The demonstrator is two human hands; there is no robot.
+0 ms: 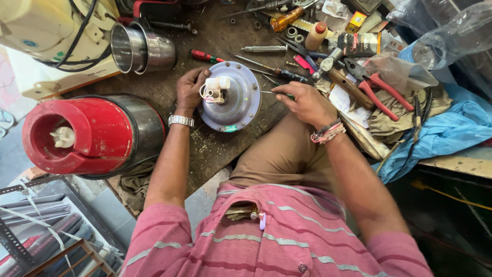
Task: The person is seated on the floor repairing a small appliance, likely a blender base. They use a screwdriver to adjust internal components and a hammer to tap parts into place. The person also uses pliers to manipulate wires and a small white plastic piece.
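At frame centre my left hand (pixel 190 90) steadies the round metal motor plate (pixel 231 97) on the counter (pixel 215 149); my right hand (pixel 306 102) pinches a thin screwdriver (pixel 277 93), tip pointing left at the plate's rim.

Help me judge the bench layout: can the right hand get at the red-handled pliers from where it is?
Probably yes. The right hand rests beside the round motor plate, and the red-handled pliers lie uncovered on top of the clutter just beyond it, with nothing standing between.
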